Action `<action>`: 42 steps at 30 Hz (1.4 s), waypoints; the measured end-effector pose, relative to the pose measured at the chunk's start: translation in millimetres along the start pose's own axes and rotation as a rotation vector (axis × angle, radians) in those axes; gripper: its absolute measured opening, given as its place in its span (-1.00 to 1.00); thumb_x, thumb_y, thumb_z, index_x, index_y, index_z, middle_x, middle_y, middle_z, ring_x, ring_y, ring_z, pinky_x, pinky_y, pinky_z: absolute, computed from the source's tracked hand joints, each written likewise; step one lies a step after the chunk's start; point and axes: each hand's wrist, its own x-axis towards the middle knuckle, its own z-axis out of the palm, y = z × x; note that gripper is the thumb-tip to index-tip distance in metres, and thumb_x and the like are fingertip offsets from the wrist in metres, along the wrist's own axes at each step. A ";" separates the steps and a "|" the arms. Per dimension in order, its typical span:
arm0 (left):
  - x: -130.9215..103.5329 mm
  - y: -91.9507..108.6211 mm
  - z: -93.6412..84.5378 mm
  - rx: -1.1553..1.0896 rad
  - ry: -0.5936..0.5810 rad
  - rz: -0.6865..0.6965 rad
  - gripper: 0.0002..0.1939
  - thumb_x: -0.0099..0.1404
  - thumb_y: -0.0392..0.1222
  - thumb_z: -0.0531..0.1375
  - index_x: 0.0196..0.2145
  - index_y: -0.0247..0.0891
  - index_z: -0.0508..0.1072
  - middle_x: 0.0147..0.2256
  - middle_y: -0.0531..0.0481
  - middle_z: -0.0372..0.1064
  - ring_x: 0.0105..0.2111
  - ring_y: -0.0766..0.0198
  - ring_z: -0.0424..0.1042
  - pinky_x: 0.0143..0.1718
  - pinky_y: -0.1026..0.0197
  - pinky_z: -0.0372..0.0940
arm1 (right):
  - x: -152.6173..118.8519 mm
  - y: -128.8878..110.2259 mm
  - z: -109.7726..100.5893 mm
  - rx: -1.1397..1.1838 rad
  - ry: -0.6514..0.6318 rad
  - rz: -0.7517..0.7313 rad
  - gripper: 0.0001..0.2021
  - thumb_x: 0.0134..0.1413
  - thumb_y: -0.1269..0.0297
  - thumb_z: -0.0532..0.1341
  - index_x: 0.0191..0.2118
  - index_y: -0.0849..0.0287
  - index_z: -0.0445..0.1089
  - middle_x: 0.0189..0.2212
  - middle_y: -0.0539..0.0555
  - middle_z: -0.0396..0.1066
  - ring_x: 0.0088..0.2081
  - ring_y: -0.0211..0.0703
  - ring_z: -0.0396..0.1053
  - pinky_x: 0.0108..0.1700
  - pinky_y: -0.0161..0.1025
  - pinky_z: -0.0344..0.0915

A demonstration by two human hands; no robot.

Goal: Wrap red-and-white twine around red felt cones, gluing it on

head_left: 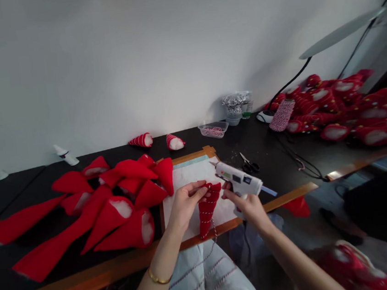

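My left hand (188,205) pinches the upper edge of a red felt cone (208,212), which hangs point down and has red-and-white cord wound around it. My right hand (250,208) is closed around the handle of a white hot glue gun (240,179). The gun's nozzle points up and left, above and apart from the cone, and a glue stick (269,191) sticks out of its back. A loose tail of cord (215,232) drops from the cone toward my lap. Under my hands lies a white sheet (186,173).
Stuffed red cones (134,169) are heaped on the left. Scissors (249,163) lie behind the gun, near a clear plastic tray (213,130). A lamp (341,35), a cord spool (282,115) and a pile of decorated cones (334,102) occupy the right.
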 end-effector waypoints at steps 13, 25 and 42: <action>37.9 -10.4 -23.1 0.552 0.011 0.280 -0.76 0.24 -0.01 0.25 -0.29 -0.23 0.54 -0.29 -0.06 0.49 -0.38 0.23 0.40 -0.34 0.24 0.25 | -18.6 46.2 3.2 0.047 -0.103 -0.061 -0.67 0.12 -0.01 0.27 -0.36 0.20 0.40 -0.45 0.07 0.42 -0.35 -0.15 0.38 -0.22 -0.26 0.30; 40.2 -15.5 -26.6 0.301 -0.020 -0.004 -0.60 0.21 0.16 0.25 -0.28 -0.27 0.51 -0.46 0.03 0.39 -0.54 0.38 0.23 -0.57 0.34 -0.02 | -23.8 68.6 5.5 -0.119 -0.023 -0.085 -0.66 0.05 -0.04 0.29 -0.37 0.18 0.47 -0.43 0.08 0.48 -0.36 -0.10 0.44 -0.27 -0.28 0.40; 36.8 -11.3 -21.8 0.223 -0.035 -0.072 -0.60 0.14 0.14 0.30 -0.31 -0.28 0.50 -0.48 0.06 0.36 -0.58 0.41 0.18 -0.62 0.33 -0.09 | -22.5 54.8 14.2 -0.069 -0.022 -0.043 -0.63 0.02 -0.08 0.29 -0.47 0.16 0.35 -0.57 0.00 0.29 -0.49 -0.19 0.24 -0.37 -0.26 0.29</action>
